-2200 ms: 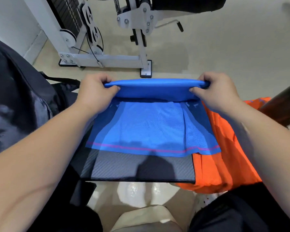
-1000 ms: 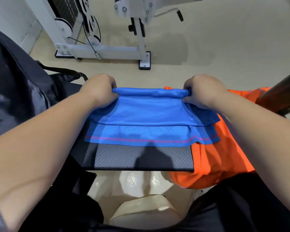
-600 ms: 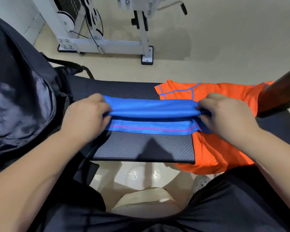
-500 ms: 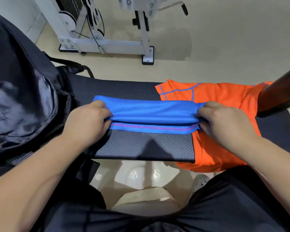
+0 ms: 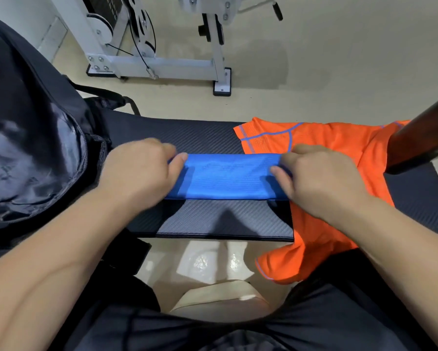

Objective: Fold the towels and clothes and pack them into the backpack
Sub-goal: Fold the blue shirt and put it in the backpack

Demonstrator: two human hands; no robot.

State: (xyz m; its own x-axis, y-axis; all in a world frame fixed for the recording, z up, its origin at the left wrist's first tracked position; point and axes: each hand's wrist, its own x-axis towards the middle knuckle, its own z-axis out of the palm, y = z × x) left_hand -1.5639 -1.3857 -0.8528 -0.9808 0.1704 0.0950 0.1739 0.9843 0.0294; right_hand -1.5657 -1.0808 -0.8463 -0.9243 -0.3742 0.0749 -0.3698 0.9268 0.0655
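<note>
I have the blue garment (image 5: 228,178) lying across the middle of the bench pad (image 5: 223,221), folded into a narrow flat band running side to side. My left hand (image 5: 139,173) has its fingers curled over the band's left end and my right hand (image 5: 321,181) pinches the right end, thumb on top. Both are grasping the cloth, though the left is motion-blurred. I hold it at the two ends because that keeps the layers stacked and the edges square; letting go of one end would likely let the slippery mesh slide open.

The orange shirt (image 5: 324,140) sprawls unfolded over the pad's right side, part of it hanging off the near edge, so it is within reach for its turn. The black backpack (image 5: 30,148) stands against the pad's left end, close enough for a short carry. Beyond the pad's far edge stands a white exercise machine frame (image 5: 162,64).

I judge this fold nearly finished, packing not yet begun.
</note>
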